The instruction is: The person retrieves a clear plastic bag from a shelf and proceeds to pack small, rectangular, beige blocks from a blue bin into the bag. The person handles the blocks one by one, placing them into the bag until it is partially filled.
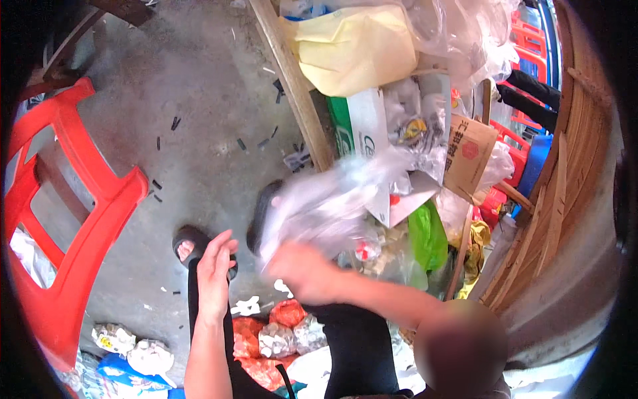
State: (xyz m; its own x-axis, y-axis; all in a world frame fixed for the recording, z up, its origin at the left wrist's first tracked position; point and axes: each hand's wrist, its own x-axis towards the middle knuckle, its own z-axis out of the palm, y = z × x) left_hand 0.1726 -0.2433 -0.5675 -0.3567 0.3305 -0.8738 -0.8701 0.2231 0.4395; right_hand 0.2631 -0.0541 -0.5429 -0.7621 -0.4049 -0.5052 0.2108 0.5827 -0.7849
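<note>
closest to me, at the lower edge, i see black trousers (359,352) on both legs, with orange-red plastic bags (287,312) and clear bags (276,340) of pale pieces lying on the floor (199,80) between them. off to the lower left, whitish bundles (149,357) sit beside a blue bag (126,372). my left hand (216,266) rises over the left leg, holding nothing, its fingers extended and its palm apart from everything near it. my right hand (306,269) reaches across from the right, clamped on the near end of a clear plastic bag (325,209). that bag streams up and to the right from the fist, badly smeared by motion, so i cannot tell whether it touches the heap behind it. one black slipper (194,234) shows past the left hand, the other (261,214) beside the bag. a red plastic chair (76,149) stands to the left, and black scraps (241,143) dot the concrete. beyond the bag, right of a wooden beam (296,86), are a green plastic bag (428,236), a green-and-white box (365,120), a brown carton (470,156) and a pale yellow bag (352,50). farthest right, more red plastic chairs (530,56) show.
</note>
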